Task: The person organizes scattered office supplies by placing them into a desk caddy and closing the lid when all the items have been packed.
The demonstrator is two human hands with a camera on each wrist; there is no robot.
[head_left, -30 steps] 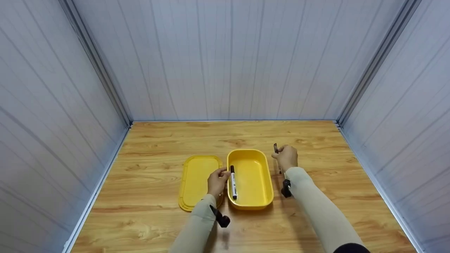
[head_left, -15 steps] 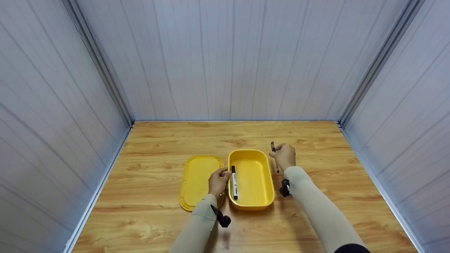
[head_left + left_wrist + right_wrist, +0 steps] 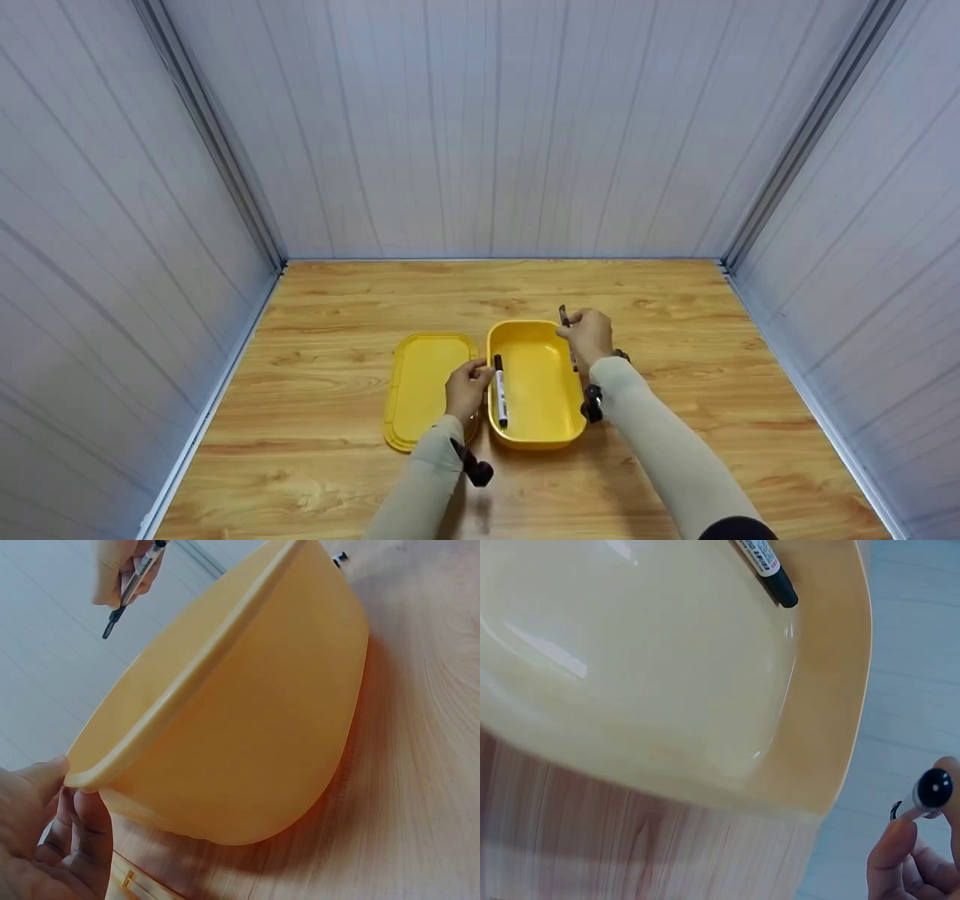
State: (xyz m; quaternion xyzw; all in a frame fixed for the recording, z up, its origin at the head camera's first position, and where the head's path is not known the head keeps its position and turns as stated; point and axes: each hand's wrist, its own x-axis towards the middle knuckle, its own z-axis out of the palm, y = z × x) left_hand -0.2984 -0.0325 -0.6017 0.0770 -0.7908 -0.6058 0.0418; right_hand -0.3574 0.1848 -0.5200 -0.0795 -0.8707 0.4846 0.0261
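Left hand [image 3: 466, 390] pinches box [image 3: 540, 416] by its left rim between thumb and fingers; right hand [image 3: 591, 337] grips pen [image 3: 564, 313] between thumb and fingers, held up near the right rim, while marker [image 3: 501, 394] lies inside along the left wall.

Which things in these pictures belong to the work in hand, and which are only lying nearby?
Seem to belong:
yellow box, its rim held by the left hand
pen, held in the right hand
black-and-white marker, lying inside the box

Seems only nearby:
yellow lid, lying on the table beside the box
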